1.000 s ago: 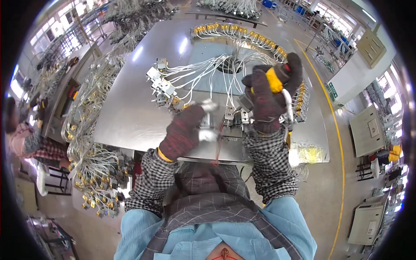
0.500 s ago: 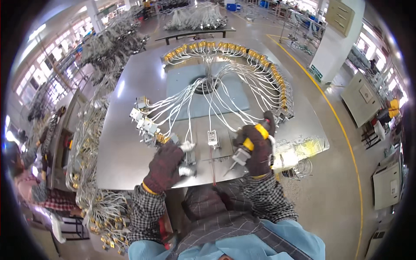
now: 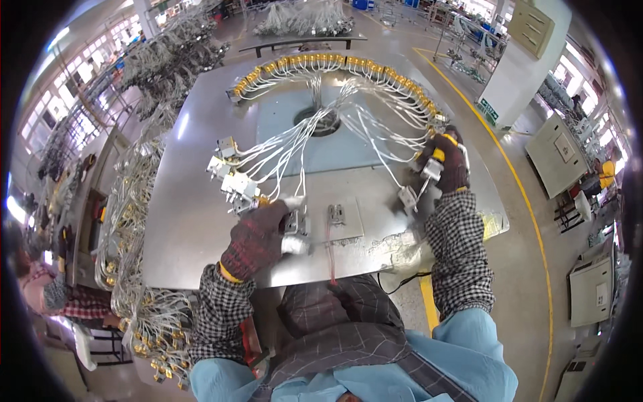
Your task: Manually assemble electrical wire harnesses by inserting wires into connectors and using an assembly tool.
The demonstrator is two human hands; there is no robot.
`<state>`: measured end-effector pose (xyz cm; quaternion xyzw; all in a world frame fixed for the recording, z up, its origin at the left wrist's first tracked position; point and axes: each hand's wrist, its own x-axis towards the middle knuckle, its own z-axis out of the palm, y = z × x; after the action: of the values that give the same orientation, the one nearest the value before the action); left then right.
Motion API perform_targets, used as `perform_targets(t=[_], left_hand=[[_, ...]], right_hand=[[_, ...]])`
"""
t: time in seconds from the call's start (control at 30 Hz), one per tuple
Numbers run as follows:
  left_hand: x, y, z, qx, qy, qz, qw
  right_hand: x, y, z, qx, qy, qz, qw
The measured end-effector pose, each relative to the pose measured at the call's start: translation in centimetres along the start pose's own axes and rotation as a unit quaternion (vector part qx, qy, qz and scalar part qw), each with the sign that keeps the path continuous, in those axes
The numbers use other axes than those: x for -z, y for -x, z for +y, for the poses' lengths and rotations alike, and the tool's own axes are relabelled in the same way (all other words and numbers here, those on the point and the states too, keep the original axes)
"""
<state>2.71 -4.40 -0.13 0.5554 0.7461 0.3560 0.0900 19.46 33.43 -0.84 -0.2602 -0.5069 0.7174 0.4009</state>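
My right hand (image 3: 447,161), in a dark glove with yellow bands, is closed around a small pale metal connector block (image 3: 432,169) by the right end of an arc of blocks. A second, blurred block (image 3: 407,198) hangs beside it on a white cable. My left hand (image 3: 254,241), in a dark red glove with pale fingertips, is at the near left of the table among small metal parts (image 3: 296,221). Its fingers are bent and partly hidden, so its grip is unclear. Between my hands a small metal fixture (image 3: 336,214) sits on a plate, with thin red wires running toward me.
White cables (image 3: 274,151) fan from a dark round hub (image 3: 317,122) on the metal table (image 3: 181,214). Yellow-topped blocks (image 3: 362,63) line its far edge; loose blocks (image 3: 238,187) lie at left. Cable bundles (image 3: 130,221) hang left, near another person (image 3: 50,288). A pillar (image 3: 529,63) stands right.
My right hand has moved away and to the right with the connector block. The pale block that sat in the middle fixture is gone from it. My left hand has barely moved.
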Motion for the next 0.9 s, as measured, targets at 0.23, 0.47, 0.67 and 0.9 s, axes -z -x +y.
perform_targets(t=[0.23,0.47,0.67,0.9], left_hand=[[-4.8,-6.0,3.7,-0.074,-0.071,0.064,0.993],[-2.5,-5.2,2.8,0.046,-0.003,-0.014,0.999],[-2.2,-7.3,5.2,0.151,-0.1,-0.111,0.977],[-2.6,-7.2,5.1,0.153,-0.075,-0.073,0.983]], right_hand=[[-10.7,5.1,-7.8,0.283,-0.215,-0.019,0.935],[-15.5,7.1,-3.7,0.373,-0.108,-0.142,0.911],[-16.2,10.9,-3.5,0.33,-0.039,-0.097,0.938],[-15.8,10.5,-1.7,0.385,-0.062,-0.176,0.904]])
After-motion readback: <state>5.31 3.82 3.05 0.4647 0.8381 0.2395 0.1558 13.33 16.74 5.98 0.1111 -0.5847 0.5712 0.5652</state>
